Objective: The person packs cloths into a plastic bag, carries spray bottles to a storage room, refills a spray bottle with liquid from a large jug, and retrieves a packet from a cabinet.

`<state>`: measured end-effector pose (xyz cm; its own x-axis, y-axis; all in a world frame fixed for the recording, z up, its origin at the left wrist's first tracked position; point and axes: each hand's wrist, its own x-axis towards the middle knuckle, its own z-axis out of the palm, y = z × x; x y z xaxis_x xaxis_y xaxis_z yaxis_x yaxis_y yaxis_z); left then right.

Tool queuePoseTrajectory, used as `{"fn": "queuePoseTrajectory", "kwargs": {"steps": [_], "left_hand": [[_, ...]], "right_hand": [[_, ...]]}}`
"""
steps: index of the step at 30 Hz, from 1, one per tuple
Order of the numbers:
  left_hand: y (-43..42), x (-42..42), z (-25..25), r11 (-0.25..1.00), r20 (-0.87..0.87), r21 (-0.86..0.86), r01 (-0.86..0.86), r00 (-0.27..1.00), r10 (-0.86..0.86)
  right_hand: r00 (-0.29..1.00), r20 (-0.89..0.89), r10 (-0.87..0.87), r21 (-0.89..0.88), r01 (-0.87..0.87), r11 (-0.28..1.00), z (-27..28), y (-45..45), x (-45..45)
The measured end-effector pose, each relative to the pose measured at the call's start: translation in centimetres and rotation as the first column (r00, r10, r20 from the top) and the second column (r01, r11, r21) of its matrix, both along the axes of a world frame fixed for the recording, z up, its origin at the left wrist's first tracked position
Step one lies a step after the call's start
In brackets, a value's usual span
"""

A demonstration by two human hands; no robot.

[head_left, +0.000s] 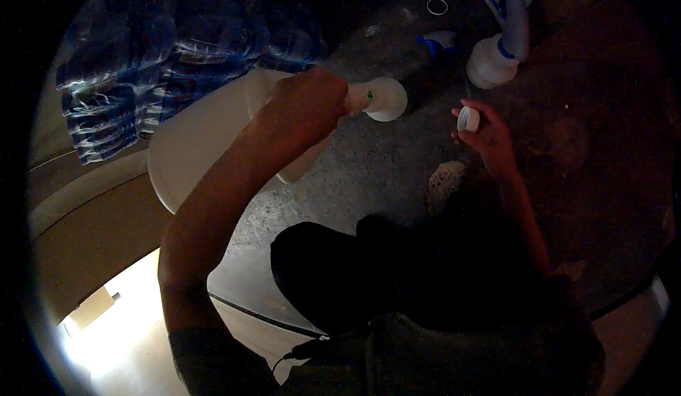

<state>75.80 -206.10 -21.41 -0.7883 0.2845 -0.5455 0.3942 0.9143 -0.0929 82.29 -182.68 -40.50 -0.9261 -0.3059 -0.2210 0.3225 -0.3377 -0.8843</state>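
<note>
My left hand (308, 105) is closed at the upper end of a large whitish plastic jug (206, 133), with the grip itself hidden behind the knuckles. The jug leans towards a white bottle (389, 100) on the floor. A narrow pale neck with a small green mark lies between my fist and that bottle; dim light hides where jug and bottle meet. In my right hand (489, 137), thumb and fingers pinch a white screw cap (467, 119), its hollow side showing. Beyond it, a white spray bottle (491, 66) with a blue collar stands upright.
A blue-and-grey spray head (438, 43) lies on the dark floor (369, 158). Plastic-wrapped blue packs (206, 34) sit at upper left. A white ring (437, 6) lies farther back. My dark-clothed knee (312, 268) is in front, near a pale floor patch (445, 179).
</note>
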Motion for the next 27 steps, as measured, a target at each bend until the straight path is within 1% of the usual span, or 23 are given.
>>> {"fn": "queuePoseTrajectory", "kwargs": {"steps": [4,11,13,14,16,17,19,22,23,25,27], "left_hand": [[0.1,-0.2,-0.1,1.000,0.001,-0.026,0.003,1.000,-0.003],[0.4,-0.2,0.2,0.999,-0.015,-0.009,0.031,0.999,-0.031],[0.9,-0.5,0.4,0.993,0.096,-0.085,-0.079,0.992,0.087],[1.0,-0.5,0.6,0.993,0.096,-0.086,-0.078,0.992,0.087],[1.3,-0.4,0.9,0.995,0.091,-0.100,-0.031,0.995,0.041],[1.3,-0.4,0.9,0.994,0.091,-0.100,-0.032,0.995,0.041],[1.2,-0.3,0.8,0.996,0.079,-0.080,-0.035,0.996,0.041],[1.0,-0.5,0.4,0.994,0.102,-0.095,-0.060,0.992,0.070],[0.9,-0.5,0.4,0.994,0.102,-0.095,-0.060,0.992,0.070],[0.7,-0.5,0.2,0.996,0.091,-0.082,-0.042,0.995,0.050],[0.8,-0.5,0.1,0.994,0.091,-0.099,-0.045,0.994,0.054]], "right_hand": [[1.000,-0.031,0.004,0.000,-0.004,1.000,-0.1,0.0,0.0],[1.000,-0.022,-0.005,-0.004,0.005,1.000,0.1,0.1,-0.1],[0.990,0.141,0.021,-0.056,-0.014,0.998,0.5,0.2,-0.3],[0.990,0.141,0.021,-0.056,-0.014,0.998,0.4,0.2,-0.3],[0.998,0.070,-0.010,-0.051,0.014,0.999,0.1,0.1,-0.2],[0.997,0.070,-0.010,-0.051,0.014,0.999,0.2,0.1,-0.1],[1.000,0.029,0.008,0.014,-0.008,1.000,0.5,0.1,-0.1],[1.000,0.002,0.000,0.027,0.000,1.000,0.4,0.2,0.0],[1.000,0.002,-0.001,0.027,0.000,1.000,0.4,0.2,0.0],[0.997,0.071,-0.012,-0.062,0.017,0.998,0.2,0.2,-0.1],[0.997,0.075,-0.006,-0.044,0.009,0.999,0.2,0.2,-0.1]]}}
